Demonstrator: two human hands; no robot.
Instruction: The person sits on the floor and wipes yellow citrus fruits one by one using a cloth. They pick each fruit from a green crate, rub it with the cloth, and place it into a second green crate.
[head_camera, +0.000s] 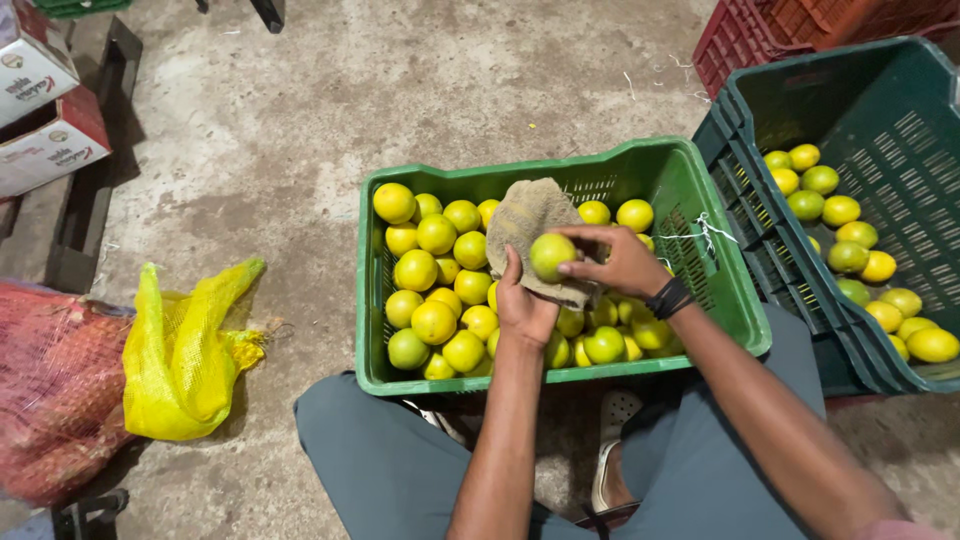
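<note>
My left hand (523, 305) holds a brown burlap cloth (524, 215) from underneath, above a green plastic crate (700, 235) full of yellow-green citrus fruits (437, 280). One citrus fruit (551, 255) rests on the cloth, and my right hand (622, 262) pinches it from the right side with its fingertips. A dark band sits on my right wrist (668, 297). Both hands hover over the crate's middle.
A dark green crate (880, 110) at right holds several more fruits (850, 235). A red crate (745, 35) stands behind it. A yellow mesh sack (185, 350) and a red mesh sack (50, 390) lie on the concrete floor at left, with cardboard boxes (45, 110) beyond.
</note>
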